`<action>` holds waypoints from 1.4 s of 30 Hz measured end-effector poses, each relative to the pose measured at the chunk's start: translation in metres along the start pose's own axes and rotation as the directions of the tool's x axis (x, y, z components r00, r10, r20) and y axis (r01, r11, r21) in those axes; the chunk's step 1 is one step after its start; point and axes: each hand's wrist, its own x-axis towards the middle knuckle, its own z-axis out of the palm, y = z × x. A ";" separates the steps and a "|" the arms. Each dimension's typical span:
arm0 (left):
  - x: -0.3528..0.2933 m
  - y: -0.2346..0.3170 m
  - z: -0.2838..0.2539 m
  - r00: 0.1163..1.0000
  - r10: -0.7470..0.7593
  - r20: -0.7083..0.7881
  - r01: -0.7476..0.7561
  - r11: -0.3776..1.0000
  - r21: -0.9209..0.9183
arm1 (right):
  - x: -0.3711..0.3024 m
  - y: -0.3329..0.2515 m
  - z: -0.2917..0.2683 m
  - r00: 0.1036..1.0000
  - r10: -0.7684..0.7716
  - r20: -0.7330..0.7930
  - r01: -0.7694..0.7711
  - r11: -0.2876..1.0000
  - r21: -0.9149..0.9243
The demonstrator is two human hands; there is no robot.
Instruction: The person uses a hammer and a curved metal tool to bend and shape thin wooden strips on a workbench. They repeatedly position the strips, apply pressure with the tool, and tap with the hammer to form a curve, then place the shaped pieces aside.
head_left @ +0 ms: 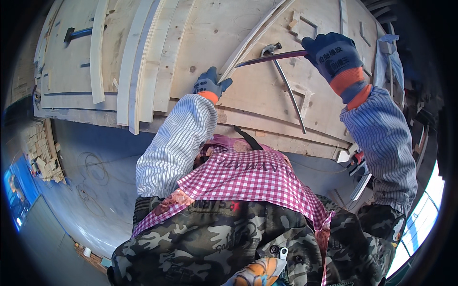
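Note:
My left hand (209, 85), in a dark blue-grey glove with an orange cuff, is closed around the near end of a pale wooden strip (255, 34). That strip slants away to the upper right across a plywood-topped bench. My right hand (330, 56), gloved alike, is shut on one end of a long, thin, dark reddish bar (279, 56). Its far tip points left and meets or lies just beside the strip near my left hand. Beneath the bar lies a claw hammer (287, 83) with a metal shaft, its head toward the far side.
More long wooden strips (138, 62) lie on the bench (205, 43) to the left. A second hammer (78, 33) with a blue handle rests beyond them. Small wooden frames (303, 26) sit at the right. Wood offcuts (45, 150) are stacked on the floor near a loose cable (95, 171).

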 end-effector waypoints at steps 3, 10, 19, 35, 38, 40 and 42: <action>-0.006 -0.002 -0.003 0.968 0.054 -0.244 -0.074 0.994 -0.076 | 0.009 -0.007 0.006 1.000 0.008 -0.018 -0.007 1.000 0.017; -0.029 -0.018 -0.039 0.962 0.116 -0.248 -0.082 0.986 0.142 | 0.029 -0.021 0.004 0.993 -0.006 -0.117 0.006 1.000 0.005; -0.084 -0.065 -0.035 0.975 -0.130 -0.183 0.188 0.919 0.346 | 0.008 -0.007 0.006 0.998 -0.058 0.040 0.056 0.997 0.045; -0.088 -0.056 0.002 0.964 -0.235 -0.123 0.246 0.966 0.076 | -0.003 -0.024 -0.018 0.994 -0.103 0.049 0.095 0.985 0.146; -0.087 -0.057 0.001 0.964 -0.225 -0.143 0.229 0.973 0.012 | 0.007 -0.033 -0.016 0.988 -0.156 -0.012 0.157 0.984 0.081; -0.088 -0.056 0.002 0.962 -0.217 -0.165 0.224 0.974 0.028 | 0.013 -0.038 -0.016 0.982 -0.187 -0.019 0.188 0.980 0.057; -0.088 -0.055 0.004 0.953 -0.192 -0.233 0.218 0.972 0.092 | 0.017 -0.040 -0.016 0.980 -0.197 0.005 0.197 0.980 0.039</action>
